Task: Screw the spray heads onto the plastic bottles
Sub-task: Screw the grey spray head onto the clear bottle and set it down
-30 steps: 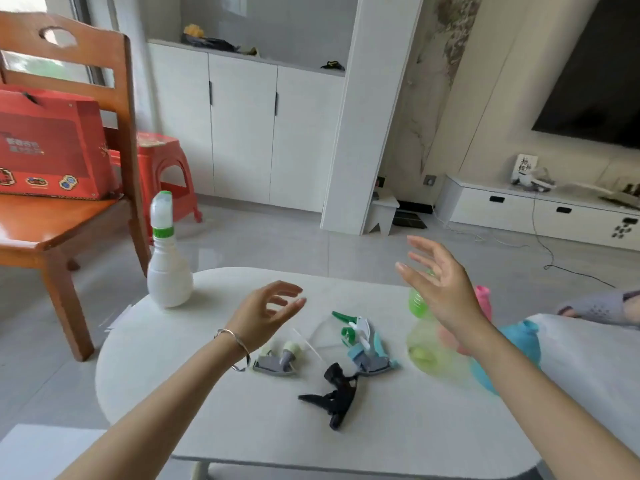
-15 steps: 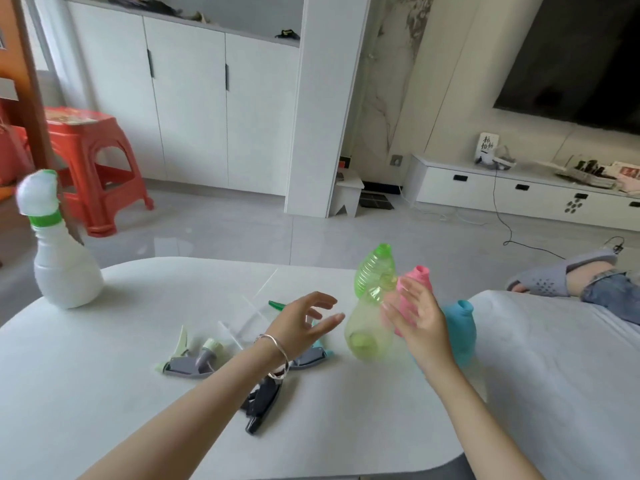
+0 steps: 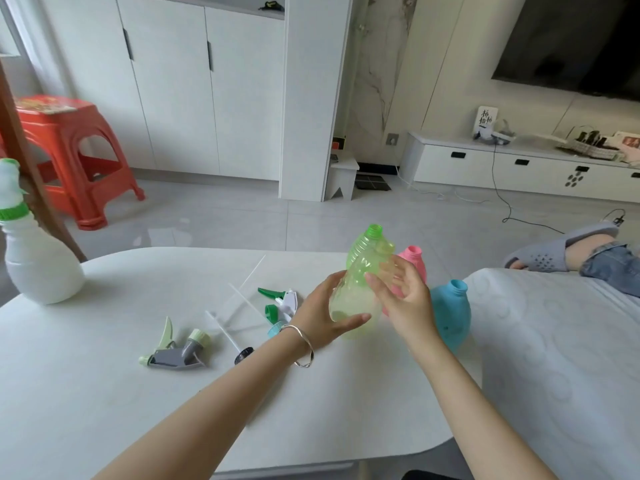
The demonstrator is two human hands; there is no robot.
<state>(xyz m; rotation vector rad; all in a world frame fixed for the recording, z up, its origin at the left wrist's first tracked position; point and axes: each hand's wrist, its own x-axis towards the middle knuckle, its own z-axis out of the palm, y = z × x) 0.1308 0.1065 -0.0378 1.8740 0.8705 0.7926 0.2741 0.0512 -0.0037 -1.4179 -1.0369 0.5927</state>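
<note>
Head cam: left hand is wrapped round the lower body of the translucent green plastic bottle, thumb across the front, fingers behind. Right hand is loose, fingers spread against the bottle's upper right side. It looks like steadying, not gripping.

Bottle leans slightly, open threaded neck up and away from me, no head on it. Can't tell if its base sits on the white table or just off it. Holding it low leaves the neck free for a head.

Pink plastic bottle and blue plastic bottle stand just behind and right of my right hand, both necks bare. Opaque white plastic bottle at far left already carries its head, so by my read one is done and three are left.

Loose heads lie left of the green bottle:
- grey spray head with pale-green trigger
- white spray head with green trigger
- black spray head, mostly hidden by my left wrist

My guess for the next move: right hand lets go to fetch a head. The dip tube has to go down the neck before threading.
</note>
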